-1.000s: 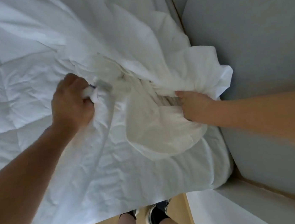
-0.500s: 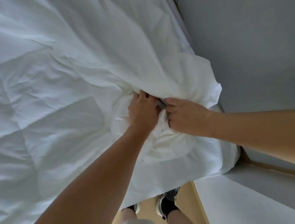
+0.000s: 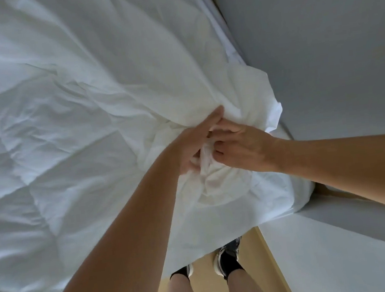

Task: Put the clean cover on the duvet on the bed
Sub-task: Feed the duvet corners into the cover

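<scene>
A white quilted duvet [image 3: 48,144] lies spread over the bed and fills the left of the view. The thin white cover [image 3: 236,96] is bunched over the duvet's near right corner. My left hand [image 3: 194,143] and my right hand [image 3: 240,148] meet at that corner. Between them stands a small gathered wad of white cloth [image 3: 206,158]. The fingers of both hands curl around it and pinch it. Which layer each finger holds is hidden in the folds.
A grey wall [image 3: 319,45] runs close along the bed's right side. A second wall face [image 3: 345,253] stands at the lower right. My feet in dark shoes [image 3: 226,255] stand on a narrow strip of wooden floor [image 3: 257,271] at the bed's near edge.
My left hand moved right from the middle of the duvet to meet my right hand at the corner. Both hands now work the same small wad of cloth.
</scene>
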`<action>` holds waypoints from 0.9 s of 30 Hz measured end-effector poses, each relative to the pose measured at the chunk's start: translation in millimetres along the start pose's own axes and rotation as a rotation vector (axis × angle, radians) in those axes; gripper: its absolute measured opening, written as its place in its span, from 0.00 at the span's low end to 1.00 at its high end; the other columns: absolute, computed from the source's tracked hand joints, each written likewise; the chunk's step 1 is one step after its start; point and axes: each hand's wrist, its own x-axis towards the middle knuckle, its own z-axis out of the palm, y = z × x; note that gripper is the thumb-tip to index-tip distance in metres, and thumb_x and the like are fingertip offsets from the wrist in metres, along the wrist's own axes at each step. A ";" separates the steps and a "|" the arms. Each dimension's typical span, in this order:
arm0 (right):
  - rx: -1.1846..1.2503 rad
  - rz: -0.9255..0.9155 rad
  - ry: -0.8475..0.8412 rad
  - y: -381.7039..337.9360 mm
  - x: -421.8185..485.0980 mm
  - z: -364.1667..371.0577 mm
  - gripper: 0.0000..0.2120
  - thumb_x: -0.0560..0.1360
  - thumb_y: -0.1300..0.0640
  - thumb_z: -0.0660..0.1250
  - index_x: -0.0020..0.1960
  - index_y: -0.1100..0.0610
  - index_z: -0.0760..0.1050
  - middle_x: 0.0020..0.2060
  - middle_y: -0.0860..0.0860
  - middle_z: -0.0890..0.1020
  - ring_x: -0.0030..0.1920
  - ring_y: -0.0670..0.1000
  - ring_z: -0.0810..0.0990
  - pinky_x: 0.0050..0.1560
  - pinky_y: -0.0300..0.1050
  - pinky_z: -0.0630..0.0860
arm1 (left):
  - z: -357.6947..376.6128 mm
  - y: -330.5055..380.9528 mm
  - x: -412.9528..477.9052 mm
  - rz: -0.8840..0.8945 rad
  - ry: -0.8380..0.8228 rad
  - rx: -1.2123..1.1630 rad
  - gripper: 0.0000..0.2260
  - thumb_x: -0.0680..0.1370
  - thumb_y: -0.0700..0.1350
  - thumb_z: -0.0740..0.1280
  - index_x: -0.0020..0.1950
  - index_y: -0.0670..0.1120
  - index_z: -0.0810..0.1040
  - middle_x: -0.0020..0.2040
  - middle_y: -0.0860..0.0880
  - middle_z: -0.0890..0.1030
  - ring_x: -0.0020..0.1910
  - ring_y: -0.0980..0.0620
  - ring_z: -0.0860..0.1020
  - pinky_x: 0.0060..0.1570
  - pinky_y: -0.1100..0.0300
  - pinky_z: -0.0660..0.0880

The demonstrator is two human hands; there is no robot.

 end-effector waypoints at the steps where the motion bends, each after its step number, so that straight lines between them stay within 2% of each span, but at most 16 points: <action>1: 0.023 0.008 0.014 0.7 -3.4 -1.6 0.06 0.77 0.58 0.70 0.49 0.48 0.83 0.46 0.44 0.85 0.65 0.52 0.77 0.79 0.55 0.57 | -3.2 6.2 2.4 -0.046 -0.054 -0.001 0.43 0.63 0.78 0.69 0.67 0.50 0.78 0.61 0.46 0.82 0.60 0.43 0.80 0.63 0.40 0.75; 4: -0.030 -0.035 -0.132 6.5 3.3 -12.3 0.12 0.81 0.63 0.59 0.53 0.50 0.79 0.51 0.45 0.82 0.65 0.53 0.75 0.78 0.60 0.56 | -1.1 17.5 7.0 -0.111 -0.138 0.060 0.41 0.61 0.75 0.73 0.63 0.49 0.82 0.62 0.43 0.81 0.62 0.41 0.79 0.64 0.33 0.72; 5: 0.043 -0.025 -0.313 6.4 30.8 -32.8 0.12 0.80 0.61 0.58 0.55 0.51 0.79 0.54 0.46 0.82 0.65 0.55 0.74 0.76 0.59 0.59 | 1.1 18.8 9.4 -0.126 -0.150 0.063 0.37 0.61 0.72 0.75 0.61 0.49 0.83 0.61 0.43 0.81 0.62 0.40 0.79 0.63 0.31 0.71; 7: 0.407 0.034 -0.765 0.0 66.4 -47.9 0.13 0.77 0.47 0.65 0.55 0.51 0.82 0.49 0.46 0.85 0.55 0.53 0.80 0.65 0.51 0.70 | 4.7 18.6 16.5 -0.149 -0.152 0.043 0.26 0.65 0.61 0.75 0.55 0.46 0.84 0.58 0.42 0.83 0.59 0.38 0.81 0.60 0.28 0.73; 8: 0.591 0.092 -0.729 -0.5 63.6 -45.0 0.15 0.75 0.43 0.68 0.54 0.50 0.83 0.44 0.45 0.85 0.48 0.49 0.81 0.58 0.47 0.72 | 5.1 17.5 20.8 -0.154 -0.142 0.027 0.20 0.68 0.55 0.73 0.53 0.44 0.84 0.55 0.42 0.84 0.58 0.38 0.82 0.61 0.29 0.73; 9: 0.633 0.028 -0.674 -1.6 52.6 -43.7 0.13 0.75 0.45 0.70 0.55 0.51 0.82 0.43 0.47 0.85 0.46 0.49 0.82 0.56 0.46 0.74 | 4.4 15.7 24.6 -0.158 -0.125 0.015 0.15 0.70 0.52 0.71 0.50 0.43 0.84 0.51 0.43 0.85 0.57 0.38 0.82 0.63 0.30 0.72; 10: 0.531 -0.028 -0.315 1.5 42.5 -40.5 0.10 0.76 0.53 0.71 0.56 0.52 0.81 0.46 0.49 0.85 0.49 0.51 0.82 0.58 0.47 0.75 | 2.3 13.5 28.1 -0.162 -0.112 0.000 0.11 0.72 0.49 0.69 0.47 0.43 0.83 0.46 0.44 0.86 0.57 0.38 0.82 0.65 0.33 0.72; 12: 0.304 0.097 0.526 -3.4 -1.4 -11.4 0.12 0.75 0.63 0.70 0.57 0.51 0.80 0.51 0.49 0.83 0.53 0.52 0.82 0.62 0.48 0.76 | -2.2 8.3 31.3 -0.178 -0.087 -0.045 0.09 0.73 0.48 0.68 0.46 0.44 0.82 0.40 0.45 0.85 0.52 0.42 0.83 0.65 0.40 0.73; 13: 0.326 0.219 0.729 -12.9 -11.4 -1.9 0.13 0.76 0.65 0.68 0.56 0.51 0.80 0.53 0.50 0.83 0.54 0.53 0.81 0.63 0.49 0.75 | -5.3 4.7 31.6 -0.187 -0.047 -0.076 0.10 0.73 0.47 0.68 0.50 0.44 0.82 0.42 0.45 0.85 0.50 0.42 0.83 0.62 0.42 0.75; 14: 0.438 0.384 0.800 -23.2 -16.6 0.6 0.13 0.76 0.65 0.66 0.56 0.52 0.80 0.56 0.52 0.82 0.56 0.54 0.80 0.64 0.51 0.72 | -8.7 0.1 32.6 -0.188 0.004 -0.115 0.13 0.72 0.47 0.68 0.54 0.44 0.81 0.46 0.44 0.86 0.50 0.41 0.83 0.60 0.42 0.77; 18: 1.168 1.286 0.560 -52.6 -16.4 2.3 0.23 0.72 0.51 0.72 0.64 0.57 0.73 0.64 0.56 0.74 0.63 0.58 0.74 0.64 0.55 0.70 | -14.6 -16.3 33.8 -0.150 0.116 -0.270 0.18 0.71 0.47 0.67 0.61 0.47 0.78 0.54 0.42 0.84 0.53 0.40 0.83 0.58 0.37 0.77; 20: 1.699 1.577 0.340 -58.4 -29.7 11.2 0.29 0.73 0.44 0.74 0.68 0.53 0.69 0.62 0.52 0.74 0.59 0.54 0.77 0.58 0.49 0.76 | -13.5 -18.8 36.1 -0.138 0.139 -0.288 0.19 0.73 0.49 0.66 0.63 0.47 0.78 0.57 0.42 0.84 0.55 0.39 0.83 0.59 0.36 0.77; 22: 2.028 1.424 0.162 -70.5 -31.0 11.8 0.27 0.71 0.42 0.76 0.65 0.47 0.70 0.56 0.45 0.79 0.52 0.43 0.80 0.49 0.35 0.76 | -11.6 -19.7 38.2 -0.127 0.159 -0.285 0.18 0.76 0.51 0.65 0.64 0.47 0.78 0.57 0.41 0.84 0.55 0.38 0.82 0.58 0.35 0.77; 23: 2.019 1.300 0.156 -76.9 -29.6 11.0 0.22 0.71 0.43 0.77 0.60 0.44 0.73 0.52 0.41 0.80 0.49 0.39 0.80 0.46 0.29 0.74 | -11.2 -19.6 39.3 -0.125 0.170 -0.283 0.18 0.77 0.52 0.64 0.64 0.47 0.78 0.57 0.41 0.84 0.55 0.38 0.82 0.58 0.34 0.77; 25: 1.943 1.214 0.214 -81.6 -22.6 9.3 0.15 0.71 0.45 0.77 0.54 0.44 0.76 0.47 0.39 0.82 0.49 0.38 0.80 0.46 0.27 0.73 | -12.0 -21.0 41.4 -0.127 0.187 -0.299 0.18 0.78 0.53 0.63 0.64 0.46 0.78 0.58 0.41 0.84 0.56 0.37 0.82 0.59 0.34 0.76; 27: 1.959 1.249 0.267 -79.6 -15.1 8.8 0.17 0.71 0.45 0.77 0.57 0.45 0.77 0.45 0.40 0.83 0.48 0.39 0.80 0.48 0.31 0.75 | -13.8 -23.2 43.3 -0.140 0.181 -0.331 0.19 0.79 0.53 0.62 0.66 0.46 0.77 0.60 0.40 0.83 0.58 0.36 0.81 0.62 0.33 0.74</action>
